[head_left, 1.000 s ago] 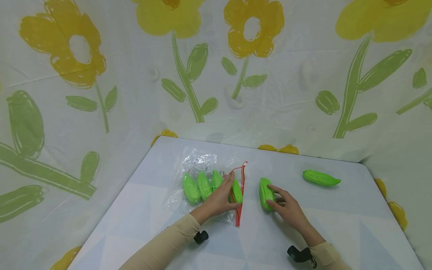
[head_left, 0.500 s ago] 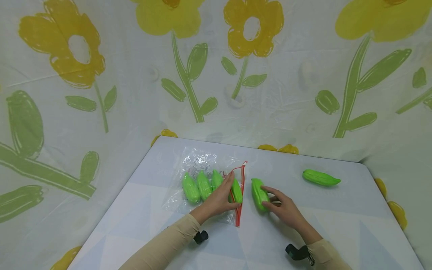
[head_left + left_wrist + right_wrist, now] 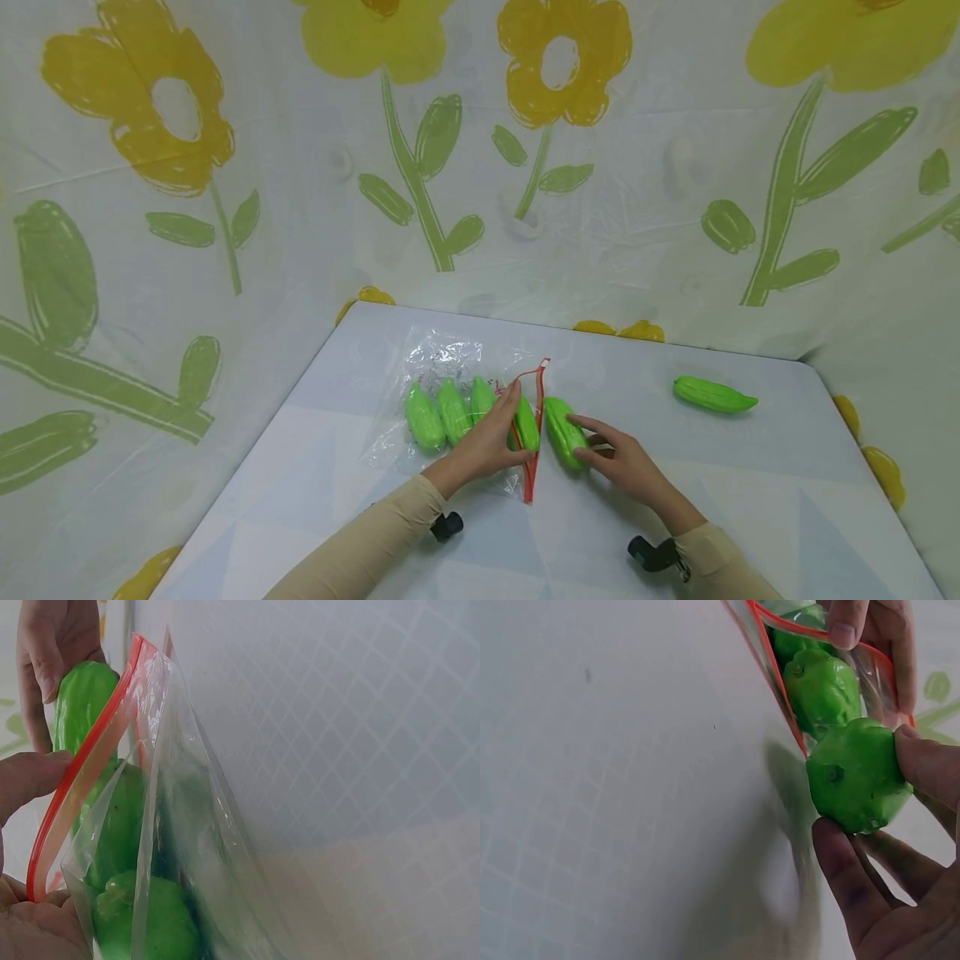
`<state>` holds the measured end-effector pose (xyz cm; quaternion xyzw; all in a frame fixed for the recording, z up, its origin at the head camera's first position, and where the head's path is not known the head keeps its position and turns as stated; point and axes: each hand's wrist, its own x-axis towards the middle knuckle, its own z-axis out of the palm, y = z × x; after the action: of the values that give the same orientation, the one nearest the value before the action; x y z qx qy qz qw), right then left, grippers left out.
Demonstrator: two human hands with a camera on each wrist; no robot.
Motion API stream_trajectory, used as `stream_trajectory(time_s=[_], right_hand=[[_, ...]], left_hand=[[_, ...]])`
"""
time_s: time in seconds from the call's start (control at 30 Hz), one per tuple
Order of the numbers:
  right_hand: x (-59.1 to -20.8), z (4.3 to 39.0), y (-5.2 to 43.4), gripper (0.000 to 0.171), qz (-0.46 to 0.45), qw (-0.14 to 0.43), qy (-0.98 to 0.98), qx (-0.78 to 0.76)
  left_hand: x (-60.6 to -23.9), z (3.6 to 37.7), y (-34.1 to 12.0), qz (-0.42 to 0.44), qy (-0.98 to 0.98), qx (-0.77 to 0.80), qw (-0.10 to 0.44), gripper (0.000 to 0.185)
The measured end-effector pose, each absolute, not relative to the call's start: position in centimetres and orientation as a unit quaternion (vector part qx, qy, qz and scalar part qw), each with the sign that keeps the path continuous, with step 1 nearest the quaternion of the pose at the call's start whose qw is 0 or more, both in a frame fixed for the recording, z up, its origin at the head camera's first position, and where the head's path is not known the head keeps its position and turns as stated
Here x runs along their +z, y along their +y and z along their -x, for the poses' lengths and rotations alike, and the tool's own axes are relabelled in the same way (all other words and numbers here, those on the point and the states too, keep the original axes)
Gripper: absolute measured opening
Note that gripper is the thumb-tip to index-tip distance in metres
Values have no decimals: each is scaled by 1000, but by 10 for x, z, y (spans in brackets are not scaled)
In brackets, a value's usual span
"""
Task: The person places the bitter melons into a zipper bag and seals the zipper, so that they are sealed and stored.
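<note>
Fingers of the right hand (image 3: 626,467) are being clamped on a green gourd (image 3: 564,432), just right of the bag (image 3: 450,400). Its red-zippered mouth (image 3: 532,425) is being pinched apart by the left hand (image 3: 486,446).

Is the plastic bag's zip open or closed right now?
Open: the left hand holds the bag's red zip edges apart.

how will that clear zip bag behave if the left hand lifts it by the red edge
Probably floppy: the zip bag is thin crinkled film. It would likely sag under the green gourds inside. The left hand holds its mouth open, so they might slide out.
</note>
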<state>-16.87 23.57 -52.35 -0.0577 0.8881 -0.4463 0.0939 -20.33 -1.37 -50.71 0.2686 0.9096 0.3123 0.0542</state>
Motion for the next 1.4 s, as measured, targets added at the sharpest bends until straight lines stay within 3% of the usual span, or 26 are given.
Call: stream_trajectory(time_s=[1.4], right_hand=[[-528,185,215,54,115,86,883,-448]], left_hand=[[-503,202,-14,-265,906,324,52,111]])
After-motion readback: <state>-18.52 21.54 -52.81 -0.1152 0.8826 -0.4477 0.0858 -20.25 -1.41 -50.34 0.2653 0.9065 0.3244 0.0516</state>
